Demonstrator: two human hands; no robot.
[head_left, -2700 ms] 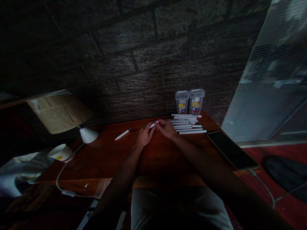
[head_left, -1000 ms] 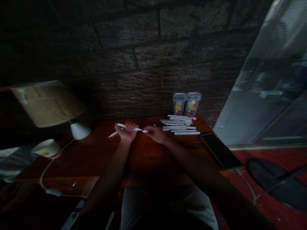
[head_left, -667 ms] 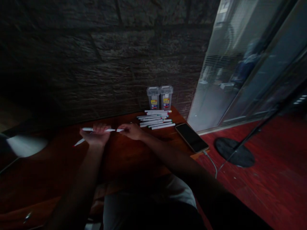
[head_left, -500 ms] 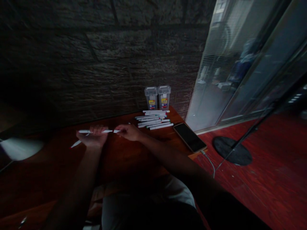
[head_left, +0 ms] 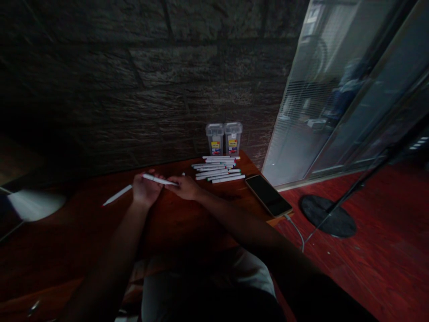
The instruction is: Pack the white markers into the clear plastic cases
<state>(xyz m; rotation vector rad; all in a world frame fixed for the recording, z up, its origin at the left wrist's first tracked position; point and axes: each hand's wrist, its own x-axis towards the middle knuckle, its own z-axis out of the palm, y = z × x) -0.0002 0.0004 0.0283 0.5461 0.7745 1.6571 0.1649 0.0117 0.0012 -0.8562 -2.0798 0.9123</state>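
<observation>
While we look down at a dim reddish wooden desk (head_left: 208, 214), our left hand (head_left: 145, 191) curls its fingers closed around a white marker (head_left: 159, 180), held just above the desk and slanting down to the right. Our right hand (head_left: 186, 188) meets the marker's right end, fingertips pinched on it. A second white marker (head_left: 117, 195) lies alone on the desk, just left of our left hand. Further right, near the stone wall, a pile of markers (head_left: 219, 170) rests in front of two clear plastic boxes (head_left: 224, 138). A dark phone (head_left: 268, 201) lies at the desk's right edge.
</observation>
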